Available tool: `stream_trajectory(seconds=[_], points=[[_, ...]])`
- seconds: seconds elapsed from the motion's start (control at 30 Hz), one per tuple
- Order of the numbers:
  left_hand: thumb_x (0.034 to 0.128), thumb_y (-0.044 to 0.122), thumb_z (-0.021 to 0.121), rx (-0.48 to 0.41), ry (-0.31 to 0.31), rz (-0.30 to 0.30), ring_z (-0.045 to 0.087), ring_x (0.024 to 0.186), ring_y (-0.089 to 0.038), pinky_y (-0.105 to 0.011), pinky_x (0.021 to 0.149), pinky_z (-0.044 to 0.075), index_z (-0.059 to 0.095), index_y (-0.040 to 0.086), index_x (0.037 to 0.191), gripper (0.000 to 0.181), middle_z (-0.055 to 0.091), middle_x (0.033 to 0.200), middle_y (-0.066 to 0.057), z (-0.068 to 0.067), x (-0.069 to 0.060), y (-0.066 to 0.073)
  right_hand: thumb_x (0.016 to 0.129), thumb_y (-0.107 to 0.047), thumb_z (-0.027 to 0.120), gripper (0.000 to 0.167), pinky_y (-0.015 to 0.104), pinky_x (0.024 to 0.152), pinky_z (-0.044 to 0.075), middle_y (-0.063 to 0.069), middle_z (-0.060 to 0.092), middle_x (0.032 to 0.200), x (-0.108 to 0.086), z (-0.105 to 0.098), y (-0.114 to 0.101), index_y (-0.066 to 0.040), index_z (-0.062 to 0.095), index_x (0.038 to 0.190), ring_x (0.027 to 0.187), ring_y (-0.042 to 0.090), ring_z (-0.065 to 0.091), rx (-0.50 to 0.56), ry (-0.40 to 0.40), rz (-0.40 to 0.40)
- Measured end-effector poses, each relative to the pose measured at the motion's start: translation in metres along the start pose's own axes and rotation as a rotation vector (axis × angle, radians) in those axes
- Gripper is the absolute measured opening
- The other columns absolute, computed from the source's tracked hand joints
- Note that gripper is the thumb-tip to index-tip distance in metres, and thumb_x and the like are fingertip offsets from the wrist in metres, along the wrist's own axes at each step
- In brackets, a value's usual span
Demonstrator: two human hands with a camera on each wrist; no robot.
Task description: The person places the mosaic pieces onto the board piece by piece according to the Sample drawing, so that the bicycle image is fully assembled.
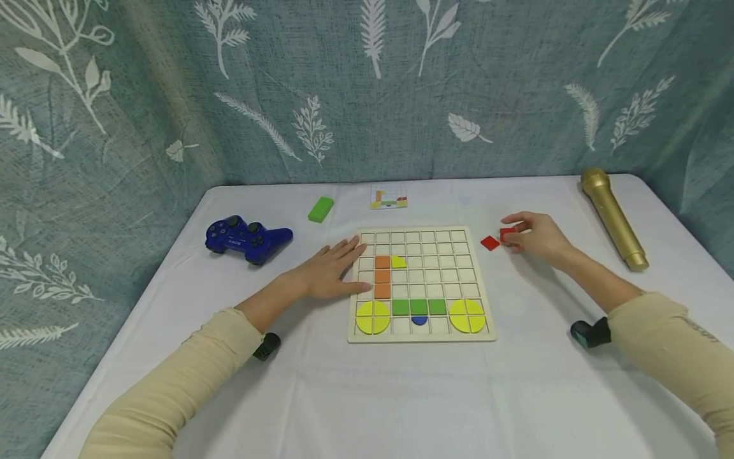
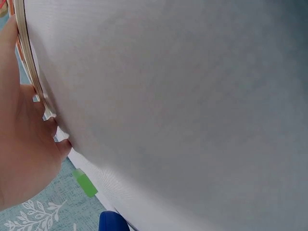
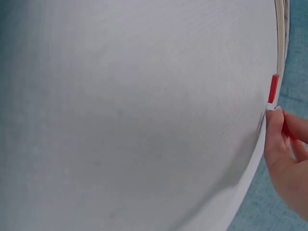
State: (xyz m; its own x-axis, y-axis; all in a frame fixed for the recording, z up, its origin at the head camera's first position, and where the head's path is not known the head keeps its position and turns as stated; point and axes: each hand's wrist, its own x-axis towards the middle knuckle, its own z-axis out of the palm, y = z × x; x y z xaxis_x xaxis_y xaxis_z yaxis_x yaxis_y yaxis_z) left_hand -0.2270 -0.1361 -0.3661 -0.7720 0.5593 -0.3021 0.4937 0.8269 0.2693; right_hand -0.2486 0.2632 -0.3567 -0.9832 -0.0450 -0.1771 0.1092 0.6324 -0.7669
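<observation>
A wooden grid board [image 1: 424, 285] lies on the white table. Three orange squares [image 1: 382, 276] stand in a column on it, with a yellow quarter-circle [image 1: 398, 262] beside the top one. Lower down are three green squares [image 1: 418, 307], a blue half-circle [image 1: 420, 320] and two yellow circles [image 1: 373, 317] made of quarter pieces. My left hand [image 1: 332, 271] rests with spread fingers along the board's left edge. To the right of the board, my right hand [image 1: 539, 237] pinches a red tile [image 1: 507, 234] between thumb and fingers. Another red tile [image 1: 490, 243] lies close by; it shows as a red strip [image 3: 273, 88] in the right wrist view.
Behind the board lies a small pattern card [image 1: 388, 196], with a green block [image 1: 320, 209] to its left. A blue game controller [image 1: 248, 239] sits at the left, and a gold microphone [image 1: 615, 220] lies at the far right. A patterned curtain [image 1: 401, 95] hangs behind the table.
</observation>
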Motion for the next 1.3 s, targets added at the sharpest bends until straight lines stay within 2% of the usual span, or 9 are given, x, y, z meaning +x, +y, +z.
stream_trajectory(seconds=[0.17, 0.43, 0.6, 0.73, 0.9, 1.03, 1.3], points=[[0.0912, 0.064, 0.045, 0.004, 0.0, -0.003, -0.002, 0.144, -0.028, -0.05, 0.113, 0.002, 0.006, 0.013, 0.155, 0.091, -0.003, 0.159, -0.007, 0.0, 0.0, 0.0, 0.095, -0.009, 0.059, 0.037, 0.019, 0.071, 0.053, 0.023, 0.051, 0.117, -0.001, -0.001, -0.001, 0.006, 0.052, 0.128, 0.085, 0.017, 0.062, 0.032, -0.015, -0.013], [0.0913, 0.065, 0.044, 0.004, -0.005, -0.007, -0.002, 0.144, -0.028, -0.049, 0.113, 0.002, 0.005, 0.013, 0.155, 0.09, -0.003, 0.159, -0.008, -0.001, 0.0, 0.001, 0.094, -0.017, 0.063, 0.041, 0.02, 0.072, 0.052, 0.02, 0.055, 0.116, -0.002, -0.001, -0.006, 0.004, 0.053, 0.129, 0.089, 0.021, 0.058, 0.058, -0.055, 0.009], [0.091, 0.065, 0.044, 0.005, -0.009, -0.015, -0.002, 0.144, -0.027, -0.048, 0.114, 0.001, 0.004, 0.014, 0.155, 0.091, -0.004, 0.159, -0.007, -0.001, 0.0, 0.0, 0.095, -0.016, 0.061, 0.044, 0.022, 0.078, 0.053, 0.022, 0.057, 0.117, -0.003, 0.0, -0.008, 0.007, 0.049, 0.131, 0.087, 0.01, 0.063, 0.175, -0.099, 0.015], [0.0909, 0.066, 0.044, 0.004, -0.012, -0.021, -0.003, 0.144, -0.026, -0.048, 0.114, 0.001, 0.004, 0.015, 0.155, 0.091, -0.004, 0.159, -0.006, -0.001, 0.0, 0.0, 0.096, -0.015, 0.059, 0.045, 0.023, 0.081, 0.052, 0.024, 0.055, 0.122, -0.003, 0.002, -0.01, 0.008, 0.046, 0.133, 0.088, 0.009, 0.063, 0.238, -0.15, 0.027], [0.0907, 0.066, 0.043, 0.007, -0.014, -0.02, -0.003, 0.144, -0.027, -0.048, 0.114, 0.001, 0.004, 0.015, 0.155, 0.091, -0.004, 0.159, -0.006, -0.001, 0.0, 0.0, 0.098, -0.014, 0.056, 0.044, 0.025, 0.082, 0.052, 0.024, 0.053, 0.124, -0.006, 0.004, -0.013, 0.007, 0.044, 0.135, 0.091, 0.011, 0.062, 0.233, -0.23, 0.008], [0.0909, 0.065, 0.044, 0.001, -0.008, -0.008, -0.001, 0.144, -0.028, -0.049, 0.113, 0.002, 0.005, 0.013, 0.155, 0.091, -0.003, 0.159, -0.008, -0.001, 0.0, 0.0, 0.1, -0.01, 0.051, 0.042, 0.027, 0.083, 0.052, 0.023, 0.054, 0.12, -0.008, 0.008, -0.015, 0.009, 0.042, 0.136, 0.091, 0.012, 0.062, 0.249, -0.291, -0.012], [0.0911, 0.065, 0.045, 0.004, -0.012, -0.014, -0.002, 0.144, -0.028, -0.048, 0.114, 0.002, 0.005, 0.013, 0.155, 0.091, -0.003, 0.159, -0.008, -0.001, 0.0, 0.001, 0.1, -0.006, 0.05, 0.041, 0.026, 0.082, 0.052, 0.022, 0.053, 0.118, -0.011, 0.014, -0.018, 0.009, 0.042, 0.137, 0.09, 0.011, 0.061, 0.251, -0.314, -0.033]])
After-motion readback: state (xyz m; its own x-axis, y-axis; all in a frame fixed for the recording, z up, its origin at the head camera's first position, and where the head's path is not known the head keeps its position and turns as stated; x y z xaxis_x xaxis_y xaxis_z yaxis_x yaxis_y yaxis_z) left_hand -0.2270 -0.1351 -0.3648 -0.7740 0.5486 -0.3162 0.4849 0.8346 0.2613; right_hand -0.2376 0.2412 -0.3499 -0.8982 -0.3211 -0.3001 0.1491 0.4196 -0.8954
